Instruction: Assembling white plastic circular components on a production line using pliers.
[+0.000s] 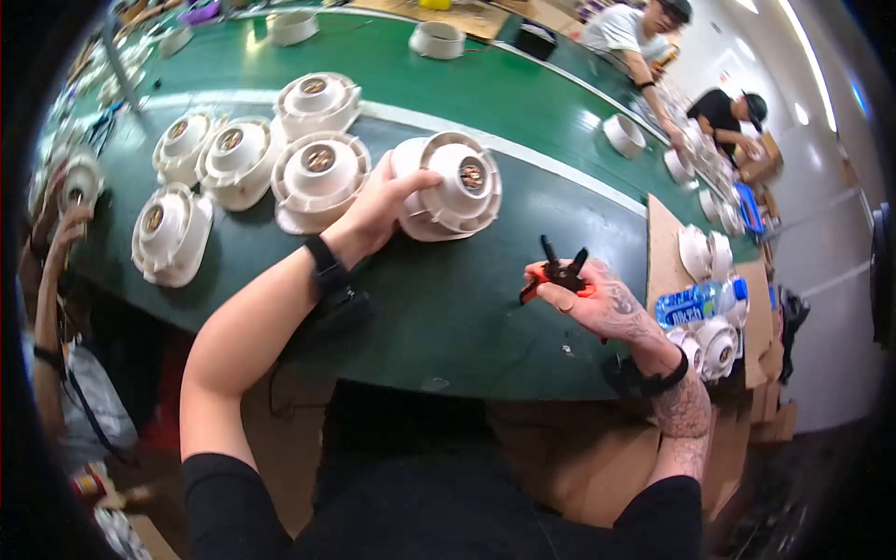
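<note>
My left hand [383, 207] grips the rim of a white round plastic housing [453, 187] that stands tilted on the green table [448, 308], its open centre with a metal core facing me. My right hand [597, 301] holds a pair of orange-handled black pliers [560, 273], jaws pointing up, a short way right of the housing and apart from it. Several more white housings lie left of my left hand, the nearest one [320, 177] touching my wrist side.
A cardboard sheet [665, 252] at the right carries more white housings [707, 252] and a blue water bottle [700, 301]. Other people work at the far right [644, 37] and at the left edge [56, 243]. Single housings stand farther along the table [437, 39].
</note>
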Demonstrator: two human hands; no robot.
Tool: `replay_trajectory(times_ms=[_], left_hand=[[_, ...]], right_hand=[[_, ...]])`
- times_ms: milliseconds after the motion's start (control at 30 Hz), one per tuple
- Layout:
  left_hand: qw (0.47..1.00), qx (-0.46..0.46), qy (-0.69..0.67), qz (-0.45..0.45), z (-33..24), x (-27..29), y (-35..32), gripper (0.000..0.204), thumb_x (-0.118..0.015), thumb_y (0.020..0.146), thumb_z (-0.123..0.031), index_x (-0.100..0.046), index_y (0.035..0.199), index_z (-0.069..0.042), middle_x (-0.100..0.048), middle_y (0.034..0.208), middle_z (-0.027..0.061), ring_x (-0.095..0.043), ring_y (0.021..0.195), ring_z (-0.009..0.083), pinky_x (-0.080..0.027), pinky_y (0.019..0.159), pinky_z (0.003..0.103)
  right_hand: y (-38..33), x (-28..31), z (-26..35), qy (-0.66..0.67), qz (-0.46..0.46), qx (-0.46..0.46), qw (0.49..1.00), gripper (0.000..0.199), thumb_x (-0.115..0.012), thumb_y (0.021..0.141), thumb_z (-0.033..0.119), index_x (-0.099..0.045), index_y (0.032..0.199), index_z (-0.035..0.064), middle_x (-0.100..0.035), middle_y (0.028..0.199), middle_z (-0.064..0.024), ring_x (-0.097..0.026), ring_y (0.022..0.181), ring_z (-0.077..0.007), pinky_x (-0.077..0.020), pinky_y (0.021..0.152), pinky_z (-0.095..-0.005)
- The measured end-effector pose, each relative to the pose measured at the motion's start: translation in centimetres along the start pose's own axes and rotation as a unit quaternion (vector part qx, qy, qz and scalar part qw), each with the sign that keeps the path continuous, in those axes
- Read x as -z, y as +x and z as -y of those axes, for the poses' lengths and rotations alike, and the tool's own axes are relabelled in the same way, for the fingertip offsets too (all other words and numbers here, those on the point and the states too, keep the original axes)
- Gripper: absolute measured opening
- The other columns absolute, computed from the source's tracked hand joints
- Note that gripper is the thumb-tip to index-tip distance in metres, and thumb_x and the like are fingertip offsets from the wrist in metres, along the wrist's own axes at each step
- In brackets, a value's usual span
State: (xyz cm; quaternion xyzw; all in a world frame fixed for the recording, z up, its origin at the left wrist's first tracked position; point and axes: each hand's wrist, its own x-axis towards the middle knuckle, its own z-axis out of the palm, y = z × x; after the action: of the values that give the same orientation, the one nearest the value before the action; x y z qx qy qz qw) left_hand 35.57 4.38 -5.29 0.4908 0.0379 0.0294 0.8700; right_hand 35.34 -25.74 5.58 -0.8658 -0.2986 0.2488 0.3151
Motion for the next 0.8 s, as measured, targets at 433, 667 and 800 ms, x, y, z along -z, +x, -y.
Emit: replay_trajectory(times_ms=[433, 667, 800], left_hand=[[0.978, -0.169, 0.072, -0.098, 0.0, -1.7, -1.4, 0.048, -0.076, 0.088, -0.028, -0.055, 0.123, -0.001, -0.064, 0.115, 0.009, -0.06, 0.107, 0.0155, -0.049, 0.094, 0.03], [0.925, -0.3, 0.219, -0.086, -0.1, -1.9, -2.3, 0.047, -0.077, 0.087, -0.023, -0.055, 0.121, 0.0, -0.067, 0.115, 0.0137, -0.065, 0.107, 0.0217, -0.051, 0.093, 0.034], [0.902, -0.333, 0.256, -0.101, 0.5, -1.8, -2.4, 0.047, -0.078, 0.085, -0.023, -0.053, 0.119, 0.0, -0.068, 0.108, 0.0163, -0.067, 0.101, 0.0254, -0.052, 0.089, 0.037]], right_hand=[[6.2, -2.9, 1.5, 0.058, 0.13, -0.12, 0.983, 0.04, -0.083, 0.078, 0.028, -0.065, 0.105, 0.004, -0.069, 0.091, -0.0035, -0.063, 0.083, -0.0118, -0.0506, 0.075, -0.0283], [6.3, -1.7, 0.4, 0.15, 0.157, -0.133, 0.967, 0.051, -0.087, 0.076, 0.02, -0.064, 0.118, 0.0004, -0.071, 0.11, -0.0102, -0.066, 0.1, -0.0174, -0.0529, 0.087, -0.0311], [6.8, -1.5, 0.4, 0.138, 0.18, -0.166, 0.96, 0.047, -0.087, 0.075, 0.033, -0.067, 0.105, 0.0026, -0.066, 0.092, -0.0025, -0.059, 0.082, -0.0088, -0.0455, 0.068, -0.0223]])
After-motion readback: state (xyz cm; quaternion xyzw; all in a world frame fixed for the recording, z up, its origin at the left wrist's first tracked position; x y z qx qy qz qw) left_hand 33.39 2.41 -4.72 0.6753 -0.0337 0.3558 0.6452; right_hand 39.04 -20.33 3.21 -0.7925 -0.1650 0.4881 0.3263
